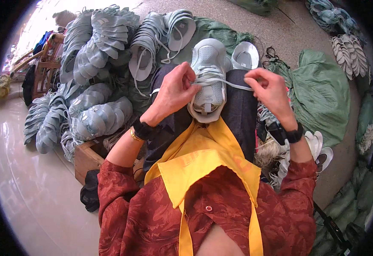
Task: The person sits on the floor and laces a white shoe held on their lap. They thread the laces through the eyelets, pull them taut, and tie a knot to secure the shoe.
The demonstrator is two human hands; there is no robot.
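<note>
A pale blue-grey sneaker upper [209, 53] rests between my knees, its toe pointing away from me and its tongue and heel opening nearest my yellow apron. White laces [212, 80] cross it and stretch sideways to both hands. My left hand [177, 87] is closed at the shoe's left edge, thumb and fingers pinching the lace there. On the right, a short way off the shoe, my right hand [270, 88] pinches the other lace end, pulled out nearly level. Each wrist wears a dark band.
Stacked pale blue shoe uppers [99, 40] pile up at the left, with more laced uppers [163, 36] ahead. A green sack [318, 94] bulges at the right beside white shoe pieces [316, 147]. A wooden box [88, 160] stands by my left leg.
</note>
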